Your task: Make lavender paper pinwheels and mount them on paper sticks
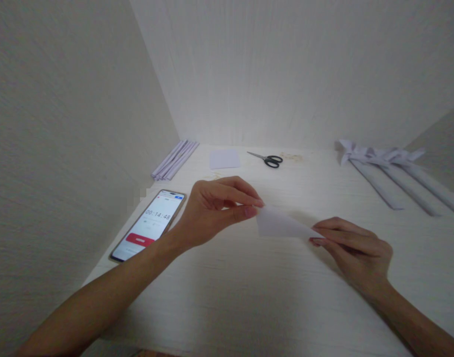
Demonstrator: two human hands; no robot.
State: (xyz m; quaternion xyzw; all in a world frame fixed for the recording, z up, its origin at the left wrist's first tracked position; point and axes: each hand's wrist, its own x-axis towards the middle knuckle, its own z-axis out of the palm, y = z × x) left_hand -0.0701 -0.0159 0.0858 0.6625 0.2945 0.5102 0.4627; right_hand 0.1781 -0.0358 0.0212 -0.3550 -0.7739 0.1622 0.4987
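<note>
A small white folded paper piece (279, 224) hangs just above the pale table (249, 297), held at both ends. My left hand (212, 210) pinches its left edge between thumb and fingertips. My right hand (351, 250) grips its pointed right end with fingers and thumb. Both forearms reach in from the bottom of the view.
A phone (148, 225) showing a running timer lies at the left beside the wall. At the back lie several rolled paper sticks (175, 158), a white paper square (224, 158) and black-handled scissors (267, 159). Finished paper pinwheels on sticks (390, 168) lie at the right.
</note>
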